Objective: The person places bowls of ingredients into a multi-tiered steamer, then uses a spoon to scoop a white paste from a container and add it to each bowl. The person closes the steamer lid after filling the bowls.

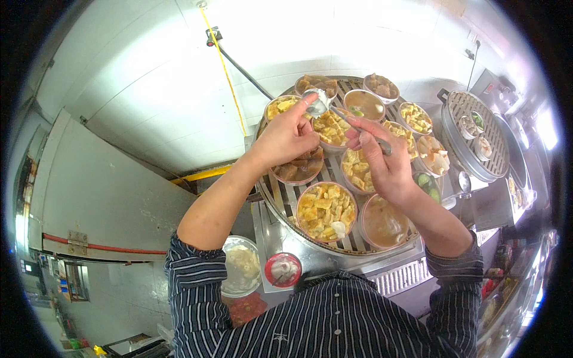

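Observation:
My right hand (388, 168) grips the handle of a metal spoon (341, 115) above a large round slatted steamer rack (290, 201). White paste (319, 106) covers the spoon's bowl. With its index finger stretched out to that bowl, my left hand (286, 136) has its other fingers curled, and I see nothing held in them. Several bowls stand on the rack below. One bowl of yellow-brown chunks (327, 210) has a white dab on top. A bowl of cloudy broth (385, 221) sits beside it, and a bowl of dark brown chunks (297, 165) lies under my left wrist.
Near my body are a red bowl of white paste (283, 270) and a larger white-rimmed basin (241, 266) with pale paste. At right, a second steamer rack (475, 129) carries small bowls. A metal ladle (464, 182) lies between the racks. A tiled wall (286, 36) rises behind.

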Action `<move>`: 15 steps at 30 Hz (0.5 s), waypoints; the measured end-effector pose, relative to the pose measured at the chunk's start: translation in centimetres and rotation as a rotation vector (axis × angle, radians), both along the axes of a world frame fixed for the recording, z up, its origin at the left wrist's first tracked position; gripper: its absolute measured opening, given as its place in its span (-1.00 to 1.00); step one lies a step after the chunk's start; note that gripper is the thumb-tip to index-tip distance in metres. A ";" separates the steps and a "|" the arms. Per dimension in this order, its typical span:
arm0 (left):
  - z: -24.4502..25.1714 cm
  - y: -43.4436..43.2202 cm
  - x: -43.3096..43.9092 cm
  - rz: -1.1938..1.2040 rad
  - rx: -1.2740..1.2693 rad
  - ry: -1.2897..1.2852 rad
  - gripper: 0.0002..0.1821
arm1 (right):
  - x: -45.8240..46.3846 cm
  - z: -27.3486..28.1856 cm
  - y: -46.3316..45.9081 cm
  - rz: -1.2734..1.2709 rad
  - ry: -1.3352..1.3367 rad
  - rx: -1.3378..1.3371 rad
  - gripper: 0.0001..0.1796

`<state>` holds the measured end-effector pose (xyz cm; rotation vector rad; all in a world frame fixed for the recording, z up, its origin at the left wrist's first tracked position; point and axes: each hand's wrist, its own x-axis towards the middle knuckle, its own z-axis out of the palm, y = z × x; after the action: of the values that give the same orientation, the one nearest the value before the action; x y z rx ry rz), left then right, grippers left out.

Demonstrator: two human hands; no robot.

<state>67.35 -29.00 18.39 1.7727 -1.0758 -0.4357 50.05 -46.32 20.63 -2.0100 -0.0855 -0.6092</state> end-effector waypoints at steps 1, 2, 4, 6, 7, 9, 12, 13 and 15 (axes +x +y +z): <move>-0.2 0.0 0.2 -0.020 -0.031 0.039 -0.23 | -0.1 0.0 0.0 0.001 -0.016 -0.066 -0.57; -0.3 0.1 0.4 -0.034 -0.054 0.085 -0.26 | -0.2 0.0 0.0 0.012 -0.038 -0.111 -0.59; -0.4 0.1 0.8 -0.047 -0.090 0.108 -0.31 | -0.3 0.1 0.0 0.024 -0.071 -0.197 -0.61; -0.5 0.2 1.0 -0.055 -0.109 0.143 -0.34 | -0.4 0.1 0.0 0.033 -0.085 -0.224 -0.63; -0.4 0.2 1.1 -0.058 -0.117 0.162 -0.35 | -0.5 0.1 0.1 0.036 -0.096 -0.245 -0.63; -0.2 0.2 1.1 -0.062 -0.126 0.195 -0.37 | -0.4 0.0 0.1 0.046 -0.135 -0.277 -0.65; 0.1 0.3 0.7 -0.065 -0.146 0.259 -0.40 | -0.4 -0.2 0.3 0.037 -0.131 -0.305 -0.66; 0.2 0.3 0.6 -0.067 -0.165 0.294 -0.42 | -0.3 -0.3 0.4 0.031 -0.120 -0.310 -0.66; 0.5 0.4 0.3 -0.065 -0.193 0.428 -0.44 | -0.1 -0.3 0.5 0.033 -0.136 -0.334 -0.66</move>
<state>67.63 -28.61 18.92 1.3951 -0.8394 -0.6917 49.97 -45.85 20.29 -2.2799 -0.3202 -0.7498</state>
